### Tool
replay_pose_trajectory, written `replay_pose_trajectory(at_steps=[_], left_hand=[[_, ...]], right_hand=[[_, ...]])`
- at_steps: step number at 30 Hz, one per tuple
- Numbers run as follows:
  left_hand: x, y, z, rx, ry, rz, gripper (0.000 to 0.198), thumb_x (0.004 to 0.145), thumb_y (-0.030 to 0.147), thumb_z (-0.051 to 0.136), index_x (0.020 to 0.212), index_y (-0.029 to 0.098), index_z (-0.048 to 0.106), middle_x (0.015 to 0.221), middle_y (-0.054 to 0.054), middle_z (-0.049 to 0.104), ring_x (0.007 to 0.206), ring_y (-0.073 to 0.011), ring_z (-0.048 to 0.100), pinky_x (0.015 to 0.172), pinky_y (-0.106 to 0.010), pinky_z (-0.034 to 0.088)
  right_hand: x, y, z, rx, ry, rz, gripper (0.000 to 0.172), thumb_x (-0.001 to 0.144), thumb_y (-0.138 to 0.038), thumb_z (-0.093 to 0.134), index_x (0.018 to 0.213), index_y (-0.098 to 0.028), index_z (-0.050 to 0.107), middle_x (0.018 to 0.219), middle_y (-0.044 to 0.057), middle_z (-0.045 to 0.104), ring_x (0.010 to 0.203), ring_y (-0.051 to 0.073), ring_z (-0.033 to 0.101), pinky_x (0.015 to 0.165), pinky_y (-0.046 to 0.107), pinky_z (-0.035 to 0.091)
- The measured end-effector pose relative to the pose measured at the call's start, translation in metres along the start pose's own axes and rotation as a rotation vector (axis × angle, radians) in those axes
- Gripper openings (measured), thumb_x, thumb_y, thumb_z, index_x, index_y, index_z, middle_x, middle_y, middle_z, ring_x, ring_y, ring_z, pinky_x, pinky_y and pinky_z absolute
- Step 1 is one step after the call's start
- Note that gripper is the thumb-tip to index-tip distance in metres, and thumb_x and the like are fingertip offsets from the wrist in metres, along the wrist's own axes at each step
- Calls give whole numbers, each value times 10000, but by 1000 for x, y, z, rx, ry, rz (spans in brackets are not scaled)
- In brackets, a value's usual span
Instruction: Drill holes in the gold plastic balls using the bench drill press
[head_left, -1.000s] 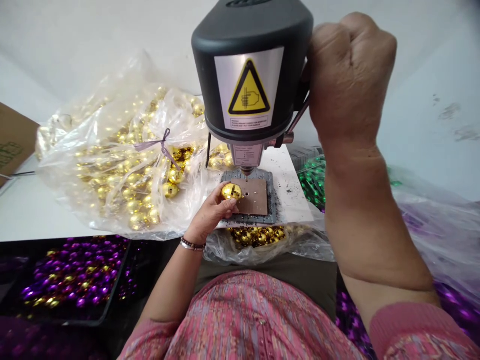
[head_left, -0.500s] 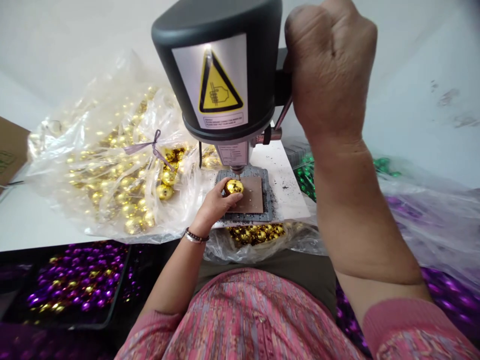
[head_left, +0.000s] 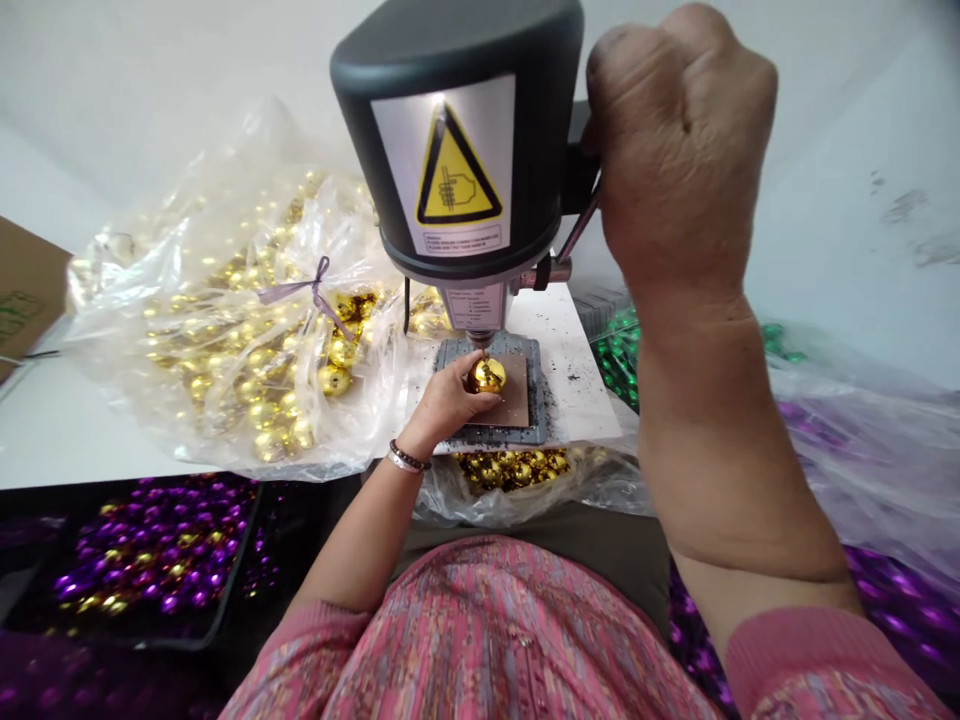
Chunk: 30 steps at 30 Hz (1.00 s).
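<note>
Gold ball [head_left: 489, 375], pinched by the left hand [head_left: 448, 402], sits under the drill [head_left: 457, 60]; right hand [head_left: 679, 150] clenches its lever [head_left: 578, 227]. Print on the warning label [head_left: 454, 180] is unreadable.

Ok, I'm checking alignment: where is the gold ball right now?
Head view, centre: the gold ball is pinched in the left hand on the brown plate, just under the drill press spindle, with the bag of gold balls to its left.

Drill press head [head_left: 390, 60], near face: silver label [head_left: 390, 160] bearing a yellow-and-black warning triangle [head_left: 457, 176] with a hand-and-drill-bit pictogram. Small print beneath it, too small to read. Spindle housing below: small plate [head_left: 472, 305], print illegible. Cardboard box [head_left: 30, 280], far left: green print, unreadable.
</note>
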<state>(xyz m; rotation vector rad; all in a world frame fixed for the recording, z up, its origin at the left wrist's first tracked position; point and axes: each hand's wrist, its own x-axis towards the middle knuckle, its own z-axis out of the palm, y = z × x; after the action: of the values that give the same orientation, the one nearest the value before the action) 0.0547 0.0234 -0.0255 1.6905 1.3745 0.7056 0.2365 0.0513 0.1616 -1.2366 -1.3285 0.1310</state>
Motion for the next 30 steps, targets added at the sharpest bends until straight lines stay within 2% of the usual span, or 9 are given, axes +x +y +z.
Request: replay_pose_trajectory(at_steps=[3,6,9,12,14,18,26,30], left_hand=[[-2,-1,0,-2,0,3,696,679,203,792,1347,135,607,1093,-68,730,1017,-229,661,951,-352,507],[-3,-1,1,-2,1,17,670,682,208,790,1326,144,618,1123,-62,728,1011,-222,664,935,-337,509],[-3,1,1,12,9,26,616,684,201,781,1283,158,644,1123,-44,731,1003,-211,666,924,-316,506],[-4,3,0,28,8,37,569,691,187,765,1250,163,660,1082,-24,737,970,-192,667,906,-291,506],[-5,4,0,38,8,45,558,692,179,762,1241,169,663,1073,-16,738,969,-187,664,905,-282,505],[-5,4,1,46,19,59,565,692,174,763,1246,175,653,1115,-29,733,1004,-200,661,918,-295,502],[-7,4,0,56,-2,54,575,718,182,763,1275,145,627,1135,-65,727,1026,-224,662,952,-327,495],[-7,4,0,71,-5,58,584,727,213,770,1289,165,622,1150,-60,725,1019,-231,666,931,-333,503]], right_hand=[[-19,-1,-9,10,31,-149,369,936,-300,453,646,-230,234,593,-88,256,608,31,258,635,229,266],[-50,2,-22,-56,39,-324,301,948,-351,436,701,-224,322,621,-70,304,570,51,283,593,242,296],[-84,14,-30,-240,24,-457,204,920,-266,476,728,-228,420,600,-63,367,518,72,293,536,265,284],[-109,30,-30,-357,78,-579,106,881,-233,512,778,-224,493,641,-36,475,584,102,419,568,283,338],[-119,39,-27,-362,99,-599,48,872,-208,519,825,-215,526,693,-21,535,653,111,488,612,284,382],[-128,53,-18,-283,130,-578,45,873,-183,516,902,-210,538,750,-20,556,702,111,525,655,275,435],[-140,78,-2,-118,184,-622,284,857,-146,515,1134,-206,540,847,12,591,807,146,597,744,316,532],[-145,90,5,-76,208,-639,295,866,-151,504,1153,-211,538,877,12,600,808,141,610,796,348,559]])
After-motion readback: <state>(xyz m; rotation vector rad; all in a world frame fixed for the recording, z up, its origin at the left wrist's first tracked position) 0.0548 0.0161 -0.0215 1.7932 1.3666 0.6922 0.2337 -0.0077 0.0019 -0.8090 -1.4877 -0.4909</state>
